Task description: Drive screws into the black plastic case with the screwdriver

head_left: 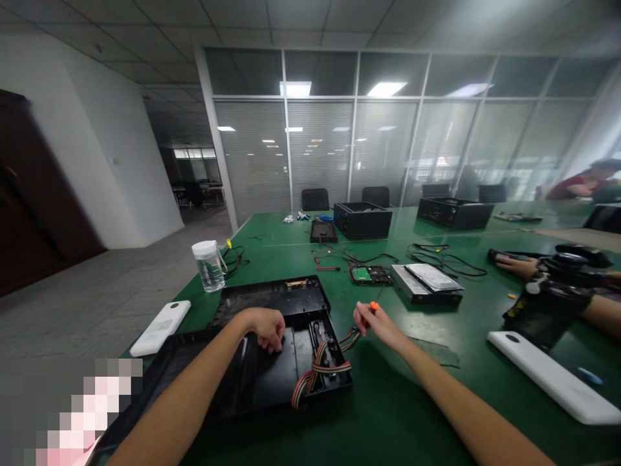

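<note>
My left hand (269, 329) is over an opened black metal case (279, 369). Its fingers are curled together above a flat black surface inside; whatever they pinch, if anything, is hidden. To the right of the case my right hand (373, 320) closes round a screwdriver (374, 306) with an orange handle, its thin shaft pointing up and away. A striped ribbon of wires (326, 369) loops over the case's right side. A short wire lead (350, 338) runs from the case toward my right hand. Behind the case lies a black panel (276, 299).
A hard drive (369, 274) with a green board and a silver drive unit (427, 285) lie ahead. A clear water bottle (209, 268) and white power bank (162, 327) stand left. Another person's hand (517, 265) is at the right, near a black device (548, 298).
</note>
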The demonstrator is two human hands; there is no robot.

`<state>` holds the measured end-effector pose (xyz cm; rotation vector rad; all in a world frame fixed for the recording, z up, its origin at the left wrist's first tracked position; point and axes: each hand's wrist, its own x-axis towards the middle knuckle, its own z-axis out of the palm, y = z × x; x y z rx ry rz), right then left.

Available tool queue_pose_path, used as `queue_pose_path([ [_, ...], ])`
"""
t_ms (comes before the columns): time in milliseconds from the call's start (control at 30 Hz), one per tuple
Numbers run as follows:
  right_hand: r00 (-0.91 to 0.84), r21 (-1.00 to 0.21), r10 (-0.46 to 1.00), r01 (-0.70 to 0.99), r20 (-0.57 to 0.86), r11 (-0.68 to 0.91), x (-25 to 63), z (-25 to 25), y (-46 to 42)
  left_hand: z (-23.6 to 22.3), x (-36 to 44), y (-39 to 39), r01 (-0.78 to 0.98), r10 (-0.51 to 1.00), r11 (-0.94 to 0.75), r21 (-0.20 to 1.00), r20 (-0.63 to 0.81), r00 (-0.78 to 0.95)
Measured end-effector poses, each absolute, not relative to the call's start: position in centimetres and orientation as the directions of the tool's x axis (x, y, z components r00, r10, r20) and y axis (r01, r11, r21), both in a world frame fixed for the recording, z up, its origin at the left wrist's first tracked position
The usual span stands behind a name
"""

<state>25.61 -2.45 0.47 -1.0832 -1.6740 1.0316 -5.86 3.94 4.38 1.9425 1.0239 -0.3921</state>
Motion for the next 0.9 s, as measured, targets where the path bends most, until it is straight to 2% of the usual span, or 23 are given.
queue_pose_path([
  [100, -0.326, -0.842, 0.915, 0.400, 0.239, 0.363, 25.3, 1.2, -3.1, 4.5, -6.1, 3.9, 0.799, 0.588, -0.315, 0.513, -0.555, 0.588],
  [167, -0.373, -0.739, 0.880, 0.495, 0.294, 0.457, 24.7, 2.7, -4.4, 5.1, -6.1, 3.8, 0.782, 0.657, -0.336, 0.524, -0.465, 0.594],
  [233, -0.480, -0.582, 0.815, 0.578, 0.324, 0.571, 23.6, 4.7, -6.4, 6.1, -6.2, 3.9, 0.736, 0.745, -0.353, 0.579, -0.302, 0.595],
  [333, -0.665, -0.331, 0.715, 0.639, 0.217, 0.694, 21.6, 6.4, -10.4, 7.4, -6.8, 4.4, 0.670, 0.839, -0.421, 0.611, -0.018, 0.544],
  [400, -0.670, -0.181, 0.724, 0.701, 0.164, 0.690, 20.5, 5.9, -13.0, 7.4, -7.4, 4.8, 0.697, 0.850, -0.476, 0.536, 0.079, 0.521],
  [467, -0.615, -0.091, 0.768, 0.767, 0.179, 0.636, 20.1, 4.4, -15.3, 6.7, -8.1, 5.1, 0.757, 0.843, -0.499, 0.422, 0.036, 0.536],
  [567, -0.560, -0.076, 0.805, 0.809, 0.197, 0.582, 21.1, 1.8, -17.9, 4.8, -9.0, 5.2, 0.809, 0.820, -0.510, 0.293, -0.119, 0.560],
  [633, -0.526, -0.087, 0.826, 0.831, 0.200, 0.550, 22.5, 0.4, -19.1, 3.7, -9.3, 5.1, 0.801, 0.795, -0.555, 0.225, -0.140, 0.590],
  [767, -0.449, -0.110, 0.862, 0.869, 0.235, 0.483, 24.7, -0.9, -20.4, 3.8, -9.2, 4.6, 0.702, 0.701, -0.708, 0.074, -0.047, 0.712],
  [900, -0.433, -0.145, 0.865, 0.867, 0.253, 0.476, 24.6, -0.4, -19.8, 6.6, -8.7, 3.2, 0.611, 0.609, -0.791, -0.022, 0.048, 0.791],
])
